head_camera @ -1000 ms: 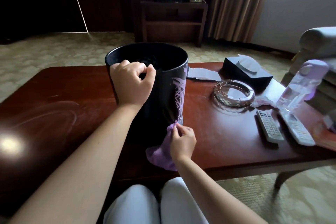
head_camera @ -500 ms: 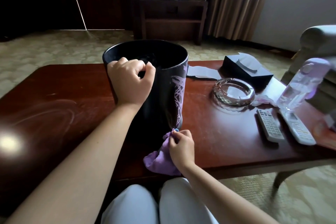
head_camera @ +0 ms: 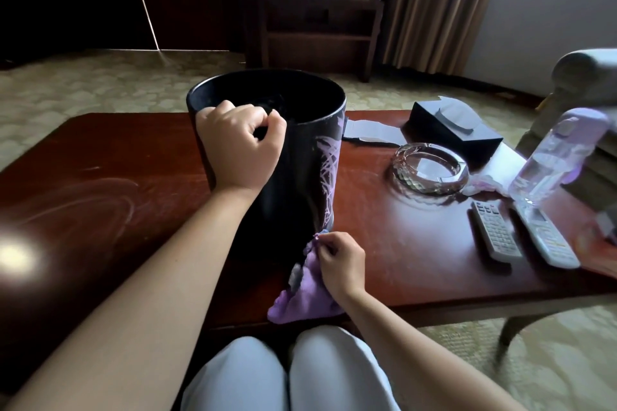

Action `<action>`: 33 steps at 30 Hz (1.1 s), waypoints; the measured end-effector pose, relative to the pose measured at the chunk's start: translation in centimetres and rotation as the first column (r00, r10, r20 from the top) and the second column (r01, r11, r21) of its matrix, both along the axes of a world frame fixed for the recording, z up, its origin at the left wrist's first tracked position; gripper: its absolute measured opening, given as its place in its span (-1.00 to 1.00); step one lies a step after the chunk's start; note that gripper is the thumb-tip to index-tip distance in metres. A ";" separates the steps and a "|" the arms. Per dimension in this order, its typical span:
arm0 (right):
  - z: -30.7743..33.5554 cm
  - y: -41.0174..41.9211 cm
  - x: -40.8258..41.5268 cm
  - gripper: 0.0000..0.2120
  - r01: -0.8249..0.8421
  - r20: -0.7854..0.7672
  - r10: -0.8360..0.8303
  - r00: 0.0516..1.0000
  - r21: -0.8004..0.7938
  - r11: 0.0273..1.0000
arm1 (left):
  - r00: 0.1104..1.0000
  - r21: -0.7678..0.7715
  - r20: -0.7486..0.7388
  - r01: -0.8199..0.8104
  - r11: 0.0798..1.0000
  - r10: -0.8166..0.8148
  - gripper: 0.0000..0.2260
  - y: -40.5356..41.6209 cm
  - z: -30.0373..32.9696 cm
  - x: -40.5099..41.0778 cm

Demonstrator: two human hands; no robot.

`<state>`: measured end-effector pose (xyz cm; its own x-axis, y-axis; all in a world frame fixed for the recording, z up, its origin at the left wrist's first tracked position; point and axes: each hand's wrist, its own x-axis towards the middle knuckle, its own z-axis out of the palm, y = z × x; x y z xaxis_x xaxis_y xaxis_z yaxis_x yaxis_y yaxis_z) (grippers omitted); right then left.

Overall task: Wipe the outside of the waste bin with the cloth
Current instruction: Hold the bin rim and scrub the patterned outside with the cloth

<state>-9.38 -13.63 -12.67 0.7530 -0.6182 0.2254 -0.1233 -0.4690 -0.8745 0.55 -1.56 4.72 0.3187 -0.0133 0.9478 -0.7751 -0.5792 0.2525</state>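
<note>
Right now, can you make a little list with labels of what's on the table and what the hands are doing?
bin: black waste bin upright on the wooden table
left hand: left hand grips the bin's rim
right hand: right hand pinches the purple cloth at the bin's base
to the right: glass ashtray, two remotes, black tissue box, bottle

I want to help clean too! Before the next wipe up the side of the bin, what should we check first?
1. Left hand grips the waste bin rim: ok.
2. Right hand pinches the purple cloth: ok.
3. Cloth touches the bin's outer wall near the bottom: ok.
4. Bin stands upright on the table: ok.
5. Glass ashtray sits apart from the bin: ok.
6. Far side of the bin clean: cannot tell, hidden.
</note>
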 end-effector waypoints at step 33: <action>-0.1 -1.4 0.2 -0.85 0.037 0.085 -0.055 0.995 0.193 0.980 | 1.000 0.007 -0.013 -0.014 1.000 0.014 -0.66 0.0 -0.1 0.1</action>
